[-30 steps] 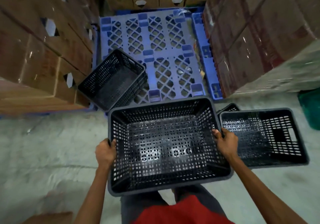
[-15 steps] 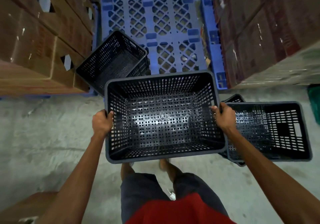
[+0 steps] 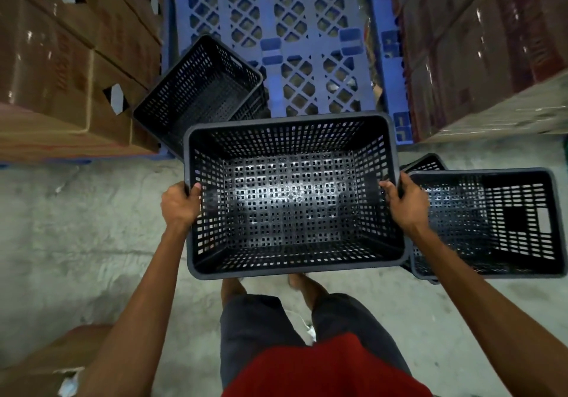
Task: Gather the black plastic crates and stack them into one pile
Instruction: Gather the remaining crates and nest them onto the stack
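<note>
Setting: concrete floor (image 3: 76,243), with a blue pallet (image 3: 307,43) ahead of me. It lies between cardboard boxes (image 3: 61,58) on the left and wrapped cartons (image 3: 476,43) on the right.

Held crate (image 3: 292,199): off the floor in front of my waist, upright and level, open side up, empty. Its long axis runs left to right across my body. It is black perforated plastic with a rolled rim, and light shines on its grid base.

Right-side crate (image 3: 491,221): on the floor just beside my right hand, open side up, long axis also left to right, with a handle slot in its far short wall. It appears to sit in a lower crate (image 3: 425,161) turned askew, of which only the corners show.

Tilted crate (image 3: 199,95): ahead and to my left, lying on a diagonal at the pallet's near corner and leaning.

Left hand (image 3: 179,204) and right hand (image 3: 405,204): each grips one short side of the held crate. The thumbs hook over the rim to the inside; the other fingers are hidden behind the walls.

Judgement: the started pile lies to the right, nearest my right hand. The axes roughly match, so a sideways carry and a straight drop should nest the crate. The askew lower crate may hinder seating.
</note>
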A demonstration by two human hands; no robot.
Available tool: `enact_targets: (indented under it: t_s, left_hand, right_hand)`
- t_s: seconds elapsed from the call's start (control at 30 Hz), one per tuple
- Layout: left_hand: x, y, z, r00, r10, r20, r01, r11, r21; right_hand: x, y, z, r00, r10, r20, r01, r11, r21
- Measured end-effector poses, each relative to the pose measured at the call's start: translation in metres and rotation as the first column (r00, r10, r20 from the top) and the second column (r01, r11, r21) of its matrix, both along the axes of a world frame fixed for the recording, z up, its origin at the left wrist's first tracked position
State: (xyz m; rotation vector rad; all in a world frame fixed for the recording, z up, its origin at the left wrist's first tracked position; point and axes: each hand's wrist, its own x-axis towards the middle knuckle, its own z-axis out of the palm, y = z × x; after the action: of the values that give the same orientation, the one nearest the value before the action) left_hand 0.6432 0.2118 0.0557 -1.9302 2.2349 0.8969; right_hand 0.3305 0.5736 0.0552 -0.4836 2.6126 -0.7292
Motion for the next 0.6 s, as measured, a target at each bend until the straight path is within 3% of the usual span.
enact_targets:
  t_s: [0.13,0.3,0.4,0.5,0.6]
  left_hand:
    - [-0.005,0.012,0.013,0.995,-0.101,-0.008,0.100,0.994,-0.053]
    - [0.002,0.038,0.009,0.996,-0.067,-0.066,0.060,0.992,-0.108]
    - [0.007,0.050,0.011,0.983,-0.122,-0.138,0.101,0.984,-0.147]
    - [0.020,0.056,0.004,0.950,-0.266,-0.165,0.230,0.950,-0.210]
    - [0.028,0.060,0.000,0.927,-0.372,-0.048,0.337,0.883,-0.328]
  right_hand:
    - [0.005,-0.003,0.000,0.999,-0.012,-0.048,0.013,1.000,0.015]
    - [0.016,-0.006,-0.006,0.982,-0.032,-0.187,0.047,0.996,0.076]
    - [0.020,-0.006,-0.005,0.987,-0.016,-0.157,0.024,0.998,0.051]
    - [0.024,0.000,0.001,0.975,0.130,-0.181,-0.128,0.991,0.024]
    - [0.029,0.005,0.003,0.944,0.278,-0.179,-0.255,0.956,0.143]
